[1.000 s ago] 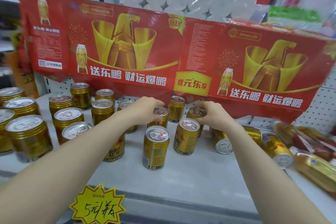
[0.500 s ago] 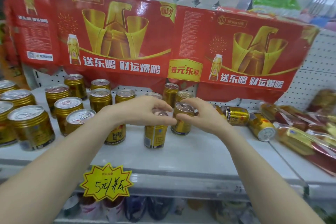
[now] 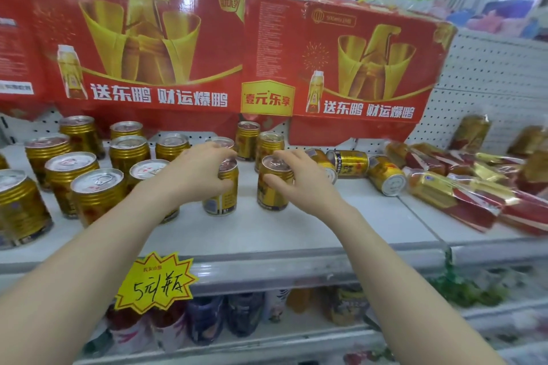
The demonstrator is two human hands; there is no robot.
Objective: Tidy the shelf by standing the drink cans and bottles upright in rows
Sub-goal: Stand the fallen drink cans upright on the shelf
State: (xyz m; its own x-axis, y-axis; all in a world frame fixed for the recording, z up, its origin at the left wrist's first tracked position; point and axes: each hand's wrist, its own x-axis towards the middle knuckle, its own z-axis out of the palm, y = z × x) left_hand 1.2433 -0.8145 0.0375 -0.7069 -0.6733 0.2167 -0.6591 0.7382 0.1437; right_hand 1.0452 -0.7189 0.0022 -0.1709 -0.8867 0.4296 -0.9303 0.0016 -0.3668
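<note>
- Gripping upright cans (image 3: 271,198), one apiece: left hand (image 3: 192,170), right hand (image 3: 302,184).
- Toppled cans (image 3: 351,163) lie flat just right of my right fingers (image 3: 292,157) (the nearer hand, I judge).

Glossy gold metal cans (image 3: 98,195); shelf (image 3: 267,234) looks matt white.
</note>
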